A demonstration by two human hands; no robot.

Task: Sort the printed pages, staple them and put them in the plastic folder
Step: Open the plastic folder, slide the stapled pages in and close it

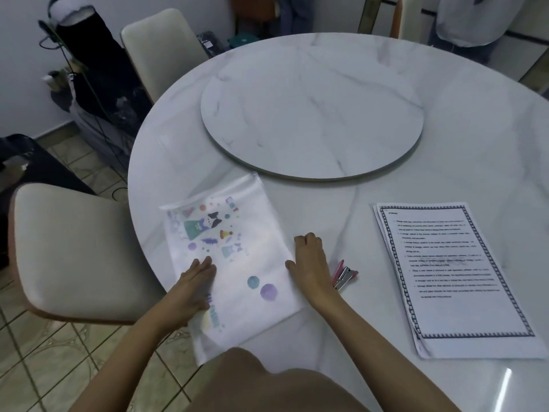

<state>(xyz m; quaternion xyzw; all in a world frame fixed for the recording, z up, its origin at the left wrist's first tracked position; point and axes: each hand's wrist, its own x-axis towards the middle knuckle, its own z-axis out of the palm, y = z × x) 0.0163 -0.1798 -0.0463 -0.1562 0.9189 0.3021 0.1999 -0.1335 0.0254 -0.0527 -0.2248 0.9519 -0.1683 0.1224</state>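
The plastic folder lies flat on the tabletop, close to the person, and its near end hangs a little over the edge. It looks thin, light and bendy, and it may slide on the smooth top, so it is best held by its sides or by the open end far from the person. The left hand rests flat on the folder's left side with straight fingers. The right hand has curled fingers and seems to pinch the folder's right edge. The printed pages sit in a loose pile well off to the right, and they look soft and easy to crease. The little pink stapler lies just beside the right hand, between the folder and the pages. A big round turning plate sits in the middle, out of the way. A chair stands on the left.
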